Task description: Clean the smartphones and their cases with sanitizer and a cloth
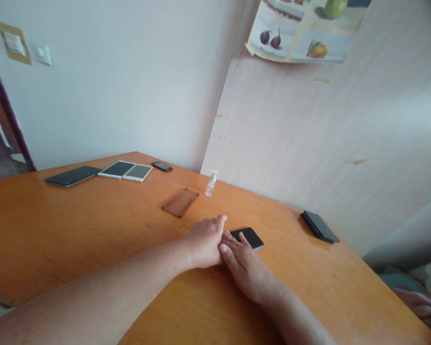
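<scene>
My left hand (205, 242) rests on the orange wooden table (75, 225), fingers curled together with the thumb pointing toward the wall. My right hand (244, 267) lies flat beside it, fingers stretched out and touching the near end of a black phone (251, 237) that lies on the table. The two hands touch each other. A clear brownish phone case (180, 201) lies just beyond my left hand. A small clear pump bottle (210, 183) stands upright past the case.
Further phones lie on the table: a large dark one (73, 175), two white-framed ones (117, 169) (138, 172), a small black one (161, 166) at the far edge, and a dark stack (319, 226) at the right edge. A fruit poster (301, 28) hangs on the wall.
</scene>
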Motion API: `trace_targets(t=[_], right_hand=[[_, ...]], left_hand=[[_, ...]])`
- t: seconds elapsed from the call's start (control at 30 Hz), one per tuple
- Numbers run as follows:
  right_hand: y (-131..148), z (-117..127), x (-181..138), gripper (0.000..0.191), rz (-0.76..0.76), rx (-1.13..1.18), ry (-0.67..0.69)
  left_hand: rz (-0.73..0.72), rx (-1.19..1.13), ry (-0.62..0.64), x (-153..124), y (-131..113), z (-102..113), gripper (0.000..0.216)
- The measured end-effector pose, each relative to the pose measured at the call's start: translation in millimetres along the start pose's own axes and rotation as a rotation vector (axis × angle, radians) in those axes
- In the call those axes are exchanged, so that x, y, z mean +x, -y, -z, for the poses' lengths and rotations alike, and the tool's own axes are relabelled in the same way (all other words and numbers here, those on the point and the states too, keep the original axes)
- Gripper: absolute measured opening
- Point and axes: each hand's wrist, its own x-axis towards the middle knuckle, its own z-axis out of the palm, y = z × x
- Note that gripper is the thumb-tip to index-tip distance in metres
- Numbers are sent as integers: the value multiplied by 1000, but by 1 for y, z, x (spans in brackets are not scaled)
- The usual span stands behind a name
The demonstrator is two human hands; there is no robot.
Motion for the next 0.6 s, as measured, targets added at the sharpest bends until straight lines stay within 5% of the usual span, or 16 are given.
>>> trace_targets(t=[0.27,0.5,0.6], right_hand=[[-60,11,3,56,-391,-182,-192],[-8,0,-2,51,-3,-49,-13],[-22,3,-1,52,-103,-73,-56]], left_hand=[[9,49,21,1,-2,2,98],[-17,32,15,0,-1,3,80],[-14,40,16,-1,-1,4,84]])
